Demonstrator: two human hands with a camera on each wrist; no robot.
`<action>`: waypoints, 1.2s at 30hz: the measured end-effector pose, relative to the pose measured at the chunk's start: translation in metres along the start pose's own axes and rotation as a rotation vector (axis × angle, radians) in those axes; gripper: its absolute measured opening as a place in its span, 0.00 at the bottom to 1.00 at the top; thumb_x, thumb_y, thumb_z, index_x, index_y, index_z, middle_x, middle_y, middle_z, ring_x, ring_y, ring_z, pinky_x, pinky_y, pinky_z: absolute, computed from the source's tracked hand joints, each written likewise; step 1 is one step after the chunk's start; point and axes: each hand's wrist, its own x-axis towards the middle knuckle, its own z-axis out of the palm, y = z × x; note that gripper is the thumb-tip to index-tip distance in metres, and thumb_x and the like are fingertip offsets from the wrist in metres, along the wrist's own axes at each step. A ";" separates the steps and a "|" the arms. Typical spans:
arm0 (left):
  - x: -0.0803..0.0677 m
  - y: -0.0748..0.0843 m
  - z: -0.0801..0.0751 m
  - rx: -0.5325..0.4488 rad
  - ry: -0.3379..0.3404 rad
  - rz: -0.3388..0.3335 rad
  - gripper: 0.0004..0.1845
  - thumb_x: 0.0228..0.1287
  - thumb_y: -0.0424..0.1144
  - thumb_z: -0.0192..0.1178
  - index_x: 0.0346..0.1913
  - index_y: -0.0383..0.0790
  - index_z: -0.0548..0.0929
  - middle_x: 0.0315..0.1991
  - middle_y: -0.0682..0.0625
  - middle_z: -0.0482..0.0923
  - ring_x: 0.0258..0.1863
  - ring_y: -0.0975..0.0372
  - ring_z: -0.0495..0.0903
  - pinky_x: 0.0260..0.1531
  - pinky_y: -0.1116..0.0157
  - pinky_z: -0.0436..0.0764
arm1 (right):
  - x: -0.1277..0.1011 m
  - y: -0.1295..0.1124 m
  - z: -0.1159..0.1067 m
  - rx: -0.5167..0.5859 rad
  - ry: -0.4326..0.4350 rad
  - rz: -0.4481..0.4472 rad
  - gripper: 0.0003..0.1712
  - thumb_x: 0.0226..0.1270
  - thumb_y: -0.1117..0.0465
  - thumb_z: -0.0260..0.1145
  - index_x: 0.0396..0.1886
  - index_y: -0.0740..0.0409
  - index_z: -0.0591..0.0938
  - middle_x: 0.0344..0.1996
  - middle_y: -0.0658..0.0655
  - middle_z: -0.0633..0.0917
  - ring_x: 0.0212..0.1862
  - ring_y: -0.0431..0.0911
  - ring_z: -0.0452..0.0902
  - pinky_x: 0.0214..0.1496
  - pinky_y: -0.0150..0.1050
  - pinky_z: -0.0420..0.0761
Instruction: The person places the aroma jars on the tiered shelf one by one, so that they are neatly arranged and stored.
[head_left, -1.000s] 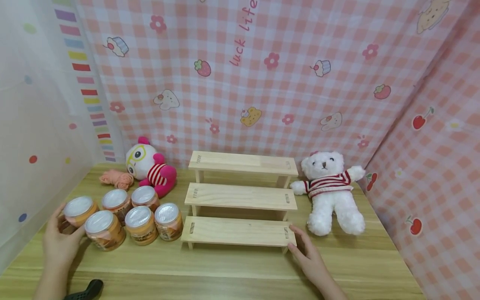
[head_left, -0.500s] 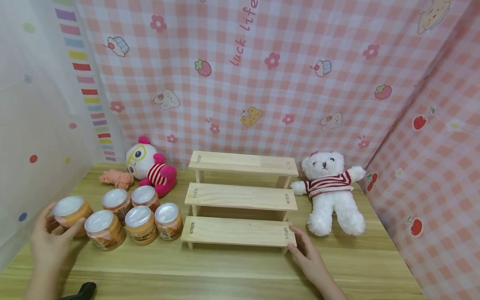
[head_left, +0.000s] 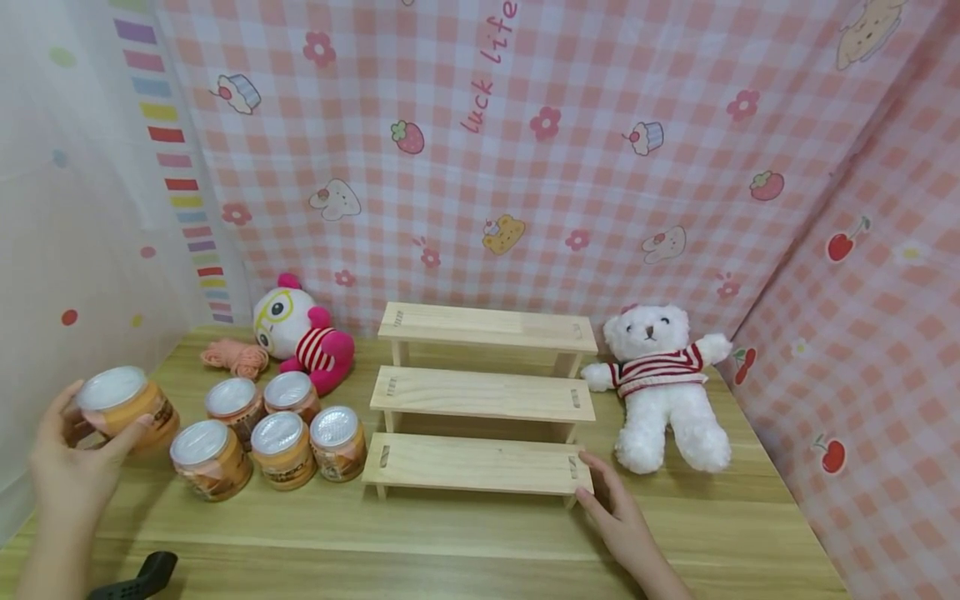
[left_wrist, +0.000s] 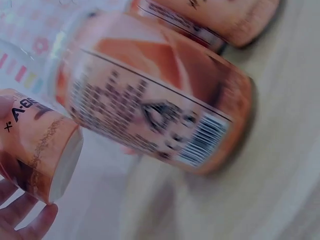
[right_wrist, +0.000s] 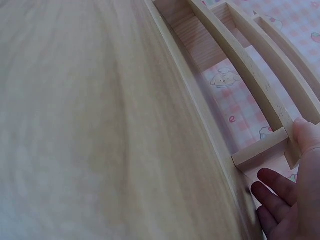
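My left hand [head_left: 78,475] grips an orange-labelled jar [head_left: 135,412] with a clear lid, its thumb and fingers around the side. In the left wrist view fingertips curl at the base of this jar [left_wrist: 37,145], which is tilted there. Several matching jars [head_left: 210,462] stand on the table just right of it; one jar [left_wrist: 155,95] fills the middle of the left wrist view. At the lowest step of a three-tier wooden shelf [head_left: 476,462], my right hand [head_left: 618,512] holds the right end between thumb and index finger. The other fingers [right_wrist: 275,182] are spread loosely below the board.
A pink-and-white plush panda [head_left: 300,333] and a bundle of peach yarn [head_left: 235,357] lie behind the jars. A white teddy bear [head_left: 660,387] sits right of the shelf. A black object [head_left: 146,575] lies at the front left. Checked cloth [head_left: 480,167] hangs behind.
My left hand has moved left with the jar and raised it, away from the other jars. The right hand has stayed at the shelf's end.
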 end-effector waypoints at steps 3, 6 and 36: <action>0.003 0.012 -0.001 -0.013 -0.013 -0.031 0.41 0.49 0.27 0.71 0.67 0.49 0.69 0.40 0.66 0.69 0.36 0.77 0.70 0.32 0.87 0.70 | 0.000 0.000 0.000 -0.006 0.005 0.000 0.26 0.71 0.61 0.59 0.67 0.52 0.68 0.67 0.65 0.65 0.66 0.58 0.60 0.60 0.27 0.61; 0.003 0.024 -0.002 -0.036 -0.024 -0.056 0.41 0.49 0.25 0.71 0.67 0.50 0.70 0.40 0.64 0.69 0.36 0.76 0.70 0.32 0.87 0.70 | 0.000 0.000 0.000 -0.013 0.010 -0.002 0.25 0.71 0.62 0.60 0.67 0.52 0.68 0.67 0.65 0.66 0.65 0.58 0.61 0.59 0.26 0.61; -0.036 0.118 0.046 -0.118 -0.200 0.086 0.41 0.44 0.22 0.72 0.65 0.49 0.73 0.39 0.59 0.74 0.36 0.68 0.74 0.33 0.81 0.75 | 0.000 0.001 -0.001 -0.030 0.014 0.013 0.26 0.71 0.61 0.60 0.67 0.51 0.69 0.65 0.64 0.69 0.64 0.58 0.64 0.62 0.47 0.66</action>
